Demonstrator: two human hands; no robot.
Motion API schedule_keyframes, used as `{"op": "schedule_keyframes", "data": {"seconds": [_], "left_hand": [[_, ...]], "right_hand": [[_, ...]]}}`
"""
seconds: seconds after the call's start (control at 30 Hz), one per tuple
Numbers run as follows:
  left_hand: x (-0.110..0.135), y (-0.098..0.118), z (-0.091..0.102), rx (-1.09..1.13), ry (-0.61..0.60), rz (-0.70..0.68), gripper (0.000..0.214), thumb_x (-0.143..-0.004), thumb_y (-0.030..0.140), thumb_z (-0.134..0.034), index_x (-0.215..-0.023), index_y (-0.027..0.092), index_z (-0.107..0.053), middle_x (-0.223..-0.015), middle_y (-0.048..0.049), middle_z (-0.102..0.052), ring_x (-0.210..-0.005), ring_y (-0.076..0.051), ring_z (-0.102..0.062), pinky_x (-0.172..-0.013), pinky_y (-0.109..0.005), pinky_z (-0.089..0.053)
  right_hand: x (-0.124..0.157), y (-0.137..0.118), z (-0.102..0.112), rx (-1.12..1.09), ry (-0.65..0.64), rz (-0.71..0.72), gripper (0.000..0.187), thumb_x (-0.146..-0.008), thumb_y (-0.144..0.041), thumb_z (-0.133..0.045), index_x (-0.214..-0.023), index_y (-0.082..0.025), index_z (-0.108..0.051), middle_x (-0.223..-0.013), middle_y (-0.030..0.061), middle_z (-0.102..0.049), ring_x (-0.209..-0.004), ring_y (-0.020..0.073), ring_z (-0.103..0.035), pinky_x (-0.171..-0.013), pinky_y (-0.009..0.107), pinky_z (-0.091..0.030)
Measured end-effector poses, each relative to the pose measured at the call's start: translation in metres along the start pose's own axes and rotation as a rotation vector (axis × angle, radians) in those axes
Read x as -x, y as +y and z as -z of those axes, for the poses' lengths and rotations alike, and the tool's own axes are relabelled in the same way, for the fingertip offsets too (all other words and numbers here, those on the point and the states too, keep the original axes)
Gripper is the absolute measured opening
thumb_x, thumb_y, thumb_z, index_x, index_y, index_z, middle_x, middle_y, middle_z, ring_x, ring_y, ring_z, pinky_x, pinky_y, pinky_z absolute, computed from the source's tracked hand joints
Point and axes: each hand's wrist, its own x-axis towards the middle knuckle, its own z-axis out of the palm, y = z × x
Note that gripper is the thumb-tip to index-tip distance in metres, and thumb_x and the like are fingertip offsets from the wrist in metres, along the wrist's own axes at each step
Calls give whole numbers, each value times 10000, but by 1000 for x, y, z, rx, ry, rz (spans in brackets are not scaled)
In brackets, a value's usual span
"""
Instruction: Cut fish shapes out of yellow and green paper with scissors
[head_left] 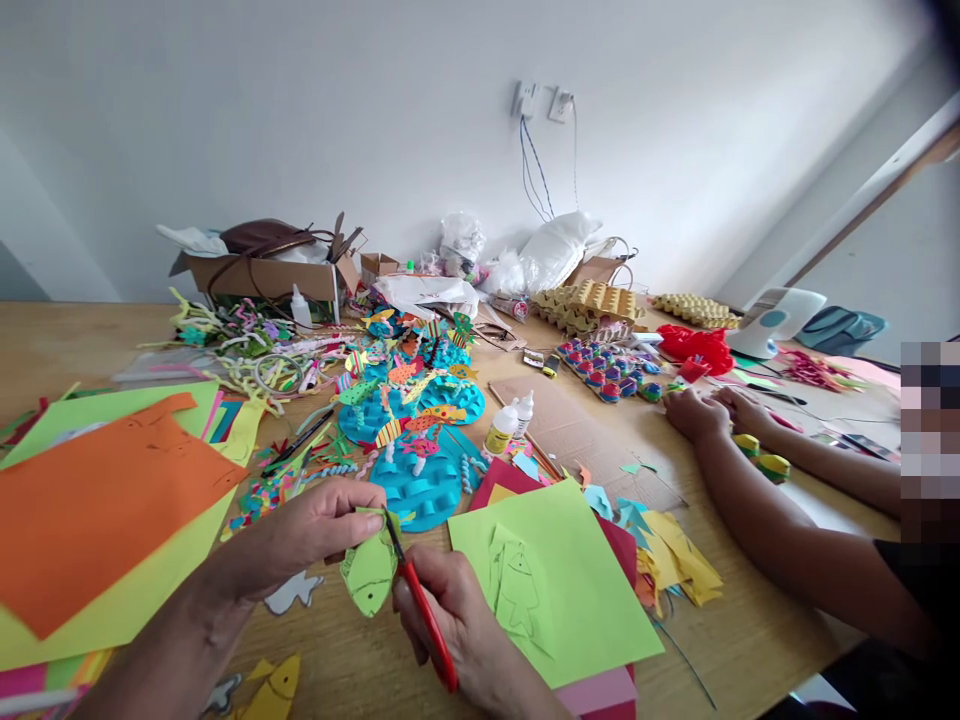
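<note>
My left hand (330, 525) pinches the top end of a green paper fish (371, 575) with drawn lines and a dot for an eye. In my right hand (457, 620) is a pair of red-handled scissors (424, 615), its dark blades against the upper right edge of the fish. Just right of my hands lies a light green sheet (585, 570), with a loose green piece bearing a drawn fish (521, 590) on it. A grey fish cutout (294, 593) rests under my left wrist, and a yellow fish (274, 690) is near the front edge.
Orange paper (112, 500) covers the left side. Blue bases with colourful paper fish (416, 485) stand mid-table beside glue bottles (501, 428). At right, a co-worker's hands (697, 415) are near painted egg-carton pieces (611, 375). A cardboard box (270, 280) stands at the back.
</note>
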Motion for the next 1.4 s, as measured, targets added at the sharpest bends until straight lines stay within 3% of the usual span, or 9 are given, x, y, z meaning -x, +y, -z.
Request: {"op": "schedule_keyframes", "data": {"seconds": [0.13,0.3,0.47,0.6,0.7,0.87,1.03,1.23,1.4], "left_hand": [[2,2,6,-132,-88,-19,277,-804,365,-469,-590,211,-383,-591,69,-278,-541,-116,-257,-485,-235,-215],[2,3,4,-287,-238,-60,261,-809,299,-435,-586,212,-332,-618,61,-282,-578,-120,-284,-516,-243,-224],[2,3,2,-330,-270,-79,268,-804,270,-446,-576,209,-319,-608,66,-294,-569,-113,-292,-517,-237,-227],[5,6,4,-315,-224,-50,191,-798,262,-463,-625,210,-401,-624,63,-336,-580,-118,-328,-513,-225,-245],[5,7,4,-298,-198,-54,114,-803,249,-480,-697,210,-467,-660,55,-394,-623,-129,-379,-543,-219,-284],[2,6,0,-259,-123,-99,93,-811,247,-490,-726,211,-493,-667,58,-423,-621,-129,-404,-547,-225,-296],[2,10,-4,-367,25,-174,37,-812,261,-514,-802,225,-519,-689,62,-457,-613,-123,-415,-563,-222,-322],[5,17,-12,-468,131,-151,376,-752,202,-514,-1122,258,-478,-607,85,-431,-575,-143,-456,-564,-243,-326],[6,18,-16,-450,157,-116,498,-735,214,-524,-1222,267,-433,-657,64,-511,-642,-176,-529,-613,-264,-359]], "right_hand": [[8,-4,0,59,-21,-24,319,-876,-268,-440,-578,-189,-359,-527,-60,-285,-488,79,-252,-433,221,-185],[24,-3,1,109,-41,-76,326,-891,-269,-446,-592,-189,-343,-541,-62,-295,-492,74,-282,-445,222,-188],[34,2,0,10,-70,-149,348,-886,-349,-477,-593,-192,-374,-505,-64,-325,-449,70,-306,-413,197,-206],[35,4,4,-142,-50,-182,420,-857,-503,-483,-583,-195,-400,-467,-59,-373,-406,72,-331,-389,181,-252],[30,-1,14,-208,8,-101,434,-804,-588,-527,-659,-186,-451,-491,-59,-406,-416,74,-343,-410,188,-271],[10,-27,28,-132,155,19,320,-740,-421,-690,-738,-178,-482,-654,-39,-447,-571,95,-393,-526,203,-332],[-12,-45,29,39,128,17,258,-735,-368,-679,-786,-182,-509,-681,-21,-504,-597,122,-435,-539,232,-351],[-29,-49,27,211,92,5,125,-714,-225,-613,-773,-186,-510,-676,-31,-518,-591,120,-441,-525,224,-344],[-37,-55,30,122,63,22,119,-679,-160,-569,-742,-189,-472,-647,-50,-479,-563,101,-410,-514,210,-328]]}}
